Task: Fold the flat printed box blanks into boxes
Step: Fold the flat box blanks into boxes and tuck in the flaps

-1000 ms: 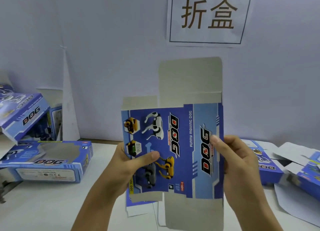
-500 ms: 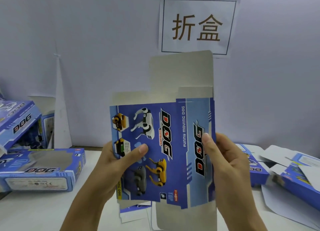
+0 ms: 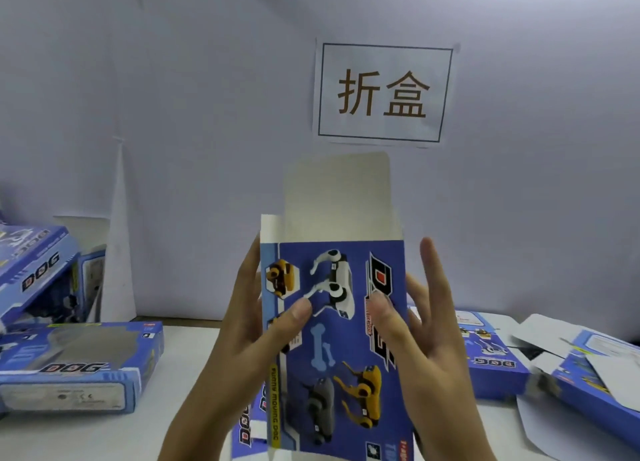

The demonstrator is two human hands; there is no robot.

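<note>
I hold a blue printed box blank (image 3: 332, 349) upright in front of me, its face showing robot dogs, a bone and the word DOG. Its grey top flap (image 3: 337, 197) stands up unfolded. My left hand (image 3: 249, 325) grips the blank's left edge, thumb pressed on the printed face, fingers behind. My right hand (image 3: 426, 329) is at the right edge, thumb on the front face and the other fingers spread fairly straight along the right side. The blank looks squeezed into a narrower, box-like tube.
Folded blue DOG boxes lie at the left (image 3: 79, 367) and far left (image 3: 31, 263). More boxes and blanks with open flaps lie at the right (image 3: 491, 356) and far right (image 3: 595, 377). All rest on a white table (image 3: 104, 436). A paper sign (image 3: 382, 93) hangs on the wall.
The wide flat blank has been pushed narrower: the right panel has swung back out of sight. My right hand has opened its fingers at the edge and my thumbs have moved closer together.
</note>
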